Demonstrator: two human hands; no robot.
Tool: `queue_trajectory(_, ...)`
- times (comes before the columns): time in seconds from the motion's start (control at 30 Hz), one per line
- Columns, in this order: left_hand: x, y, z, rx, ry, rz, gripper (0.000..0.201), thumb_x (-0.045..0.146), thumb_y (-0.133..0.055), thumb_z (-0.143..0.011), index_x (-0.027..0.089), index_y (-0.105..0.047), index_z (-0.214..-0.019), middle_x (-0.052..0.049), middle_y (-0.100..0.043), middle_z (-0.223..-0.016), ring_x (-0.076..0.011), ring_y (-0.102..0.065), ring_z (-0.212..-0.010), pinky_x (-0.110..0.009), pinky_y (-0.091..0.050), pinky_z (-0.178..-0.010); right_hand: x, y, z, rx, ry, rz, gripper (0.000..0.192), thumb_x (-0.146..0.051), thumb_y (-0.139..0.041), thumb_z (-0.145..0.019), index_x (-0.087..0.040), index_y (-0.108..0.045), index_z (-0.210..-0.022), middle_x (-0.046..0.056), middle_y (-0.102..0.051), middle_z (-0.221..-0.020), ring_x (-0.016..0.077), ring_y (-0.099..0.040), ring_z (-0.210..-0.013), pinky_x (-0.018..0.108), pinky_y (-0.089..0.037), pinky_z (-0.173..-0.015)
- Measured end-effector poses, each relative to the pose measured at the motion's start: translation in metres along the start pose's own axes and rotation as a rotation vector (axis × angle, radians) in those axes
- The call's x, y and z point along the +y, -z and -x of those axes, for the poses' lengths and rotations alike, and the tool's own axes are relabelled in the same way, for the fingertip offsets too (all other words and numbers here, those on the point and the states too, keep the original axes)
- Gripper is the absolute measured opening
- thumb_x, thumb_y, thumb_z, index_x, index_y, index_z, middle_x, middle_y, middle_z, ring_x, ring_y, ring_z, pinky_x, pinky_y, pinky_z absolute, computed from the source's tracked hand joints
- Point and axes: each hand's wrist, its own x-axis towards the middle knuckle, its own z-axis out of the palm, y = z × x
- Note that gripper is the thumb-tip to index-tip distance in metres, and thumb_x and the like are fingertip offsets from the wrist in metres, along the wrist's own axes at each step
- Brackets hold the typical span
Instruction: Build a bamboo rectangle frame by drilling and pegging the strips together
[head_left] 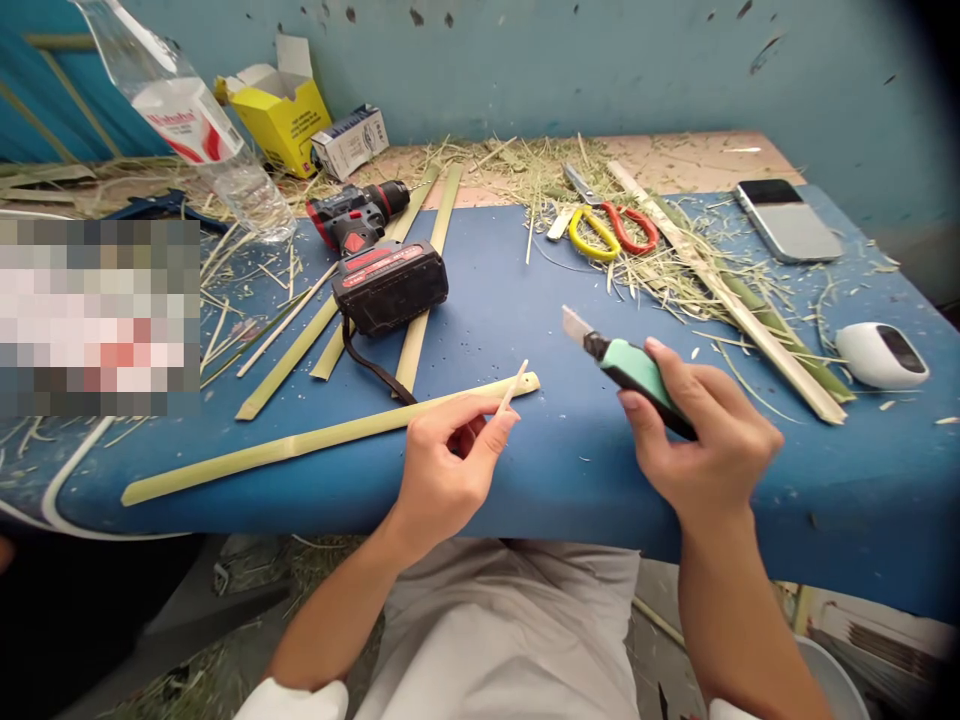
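The left hand (442, 465) pinches a thin sliver (514, 387) between thumb and fingertips. Just right of it, the right hand (701, 430) grips a knife (626, 362), blade out, pointing up-left above the table (525, 310).

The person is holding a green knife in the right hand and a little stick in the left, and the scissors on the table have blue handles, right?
Not quite. In the head view the scissors have one yellow and one red handle, not blue. The right hand does hold the green knife, and the left hand the little stick.
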Motion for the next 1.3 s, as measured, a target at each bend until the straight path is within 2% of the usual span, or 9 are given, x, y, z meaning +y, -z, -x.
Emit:
queue_trajectory(0.23,-0.001,-0.001,-0.001,0.002,-0.028,0.026,0.024,0.04,-0.07,-0.101,0.018,-0.079,-0.094,0.001,-0.059,-0.069,-0.0083,-0.044,-0.056,-0.024,-0.036,-0.049,-0.003,0.0,-0.006,-0.058,0.335,-0.283,0.066,-0.029,-0.083,-0.089,-0.024,-0.064,-0.152,0.008,-0.079,-0.104,0.0198,-0.067,-0.077,0.033,-0.054,-0.073)
queue_trajectory(0.33,-0.001,-0.001,-0.002,0.001,-0.008,0.023,0.025,0.04,-0.069,-0.101,0.018,-0.079,-0.094,0.001,-0.06,-0.071,-0.0089,-0.047,-0.057,-0.024,-0.037,-0.05,-0.005,-0.001,-0.008,-0.07,0.302,-0.232,0.065,-0.028,-0.083,-0.089,-0.026,-0.064,-0.151,0.007,-0.079,-0.104,0.0205,-0.068,-0.079,0.033,-0.054,-0.076)
queue_trajectory(0.53,0.0,-0.001,-0.003,-0.015,0.028,0.017,0.026,0.041,-0.07,-0.1,0.017,-0.077,-0.091,0.001,-0.059,-0.069,-0.0091,-0.046,-0.056,-0.025,-0.036,-0.05,-0.003,-0.004,-0.005,0.187,-0.001,0.042,0.056,-0.034,-0.08,-0.092,-0.021,-0.071,-0.146,0.01,-0.077,-0.1,0.0244,-0.072,-0.085,0.034,-0.056,-0.08)
queue_trajectory(0.8,0.001,-0.002,-0.003,-0.009,0.034,0.042,0.023,0.04,-0.071,-0.1,0.018,-0.077,-0.093,0.003,-0.053,-0.066,-0.0082,-0.041,-0.057,-0.024,-0.033,-0.051,-0.004,-0.003,-0.003,0.01,0.293,-0.175,0.069,-0.03,-0.082,-0.09,-0.027,-0.061,-0.155,0.007,-0.078,-0.107,0.0201,-0.068,-0.082,0.033,-0.055,-0.08)
queue_trajectory(0.93,0.0,0.0,-0.005,-0.013,0.048,0.108,0.024,0.042,-0.072,-0.1,0.019,-0.077,-0.095,0.003,-0.057,-0.066,-0.0074,-0.047,-0.056,-0.021,-0.036,-0.052,-0.004,-0.007,-0.006,0.029,0.103,0.069,0.067,-0.033,-0.081,-0.092,-0.024,-0.061,-0.155,0.012,-0.075,-0.112,0.0277,-0.069,-0.098,0.041,-0.054,-0.092)
queue_trajectory(1.03,0.007,-0.002,-0.007,0.009,0.102,0.363,0.03,0.049,-0.07,-0.101,0.019,-0.072,-0.096,-0.001,-0.073,-0.073,-0.0108,-0.067,-0.063,-0.019,-0.043,-0.053,-0.02,-0.001,-0.011,0.021,0.018,0.205,0.066,-0.034,-0.079,-0.094,-0.023,-0.06,-0.156,0.019,-0.069,-0.13,0.0384,-0.062,-0.123,0.057,-0.047,-0.107)
queue_trajectory(1.1,0.019,-0.007,-0.005,0.032,0.171,0.587,0.035,0.055,-0.069,-0.101,0.02,-0.065,-0.096,-0.005,-0.081,-0.086,-0.0167,-0.078,-0.077,-0.019,-0.049,-0.056,-0.039,0.008,-0.012,-0.072,0.168,-0.003,0.071,-0.029,-0.079,-0.094,-0.024,-0.054,-0.16,0.018,-0.068,-0.129,0.0339,-0.063,-0.122,0.054,-0.049,-0.107)
queue_trajectory(1.2,0.036,-0.02,0.001,-0.012,0.261,0.777,0.039,0.059,-0.069,-0.099,0.021,-0.059,-0.095,-0.008,-0.084,-0.098,-0.0214,-0.082,-0.09,-0.023,-0.058,-0.067,-0.065,0.023,-0.007,-0.199,0.477,-0.506,0.068,-0.026,-0.078,-0.096,-0.023,-0.053,-0.159,0.01,-0.072,-0.11,0.0222,-0.069,-0.103,0.039,-0.059,-0.09)
queue_trajectory(1.3,0.039,-0.026,0.004,-0.204,0.231,0.652,0.042,0.062,-0.059,-0.104,0.021,-0.067,-0.1,-0.01,-0.084,-0.105,-0.0255,-0.082,-0.1,-0.03,-0.063,-0.077,-0.076,0.029,0.007,-0.021,0.493,-0.633,0.044,-0.028,-0.069,-0.102,-0.017,-0.067,-0.144,0.008,-0.074,-0.096,0.0221,-0.072,-0.092,0.038,-0.063,-0.077)
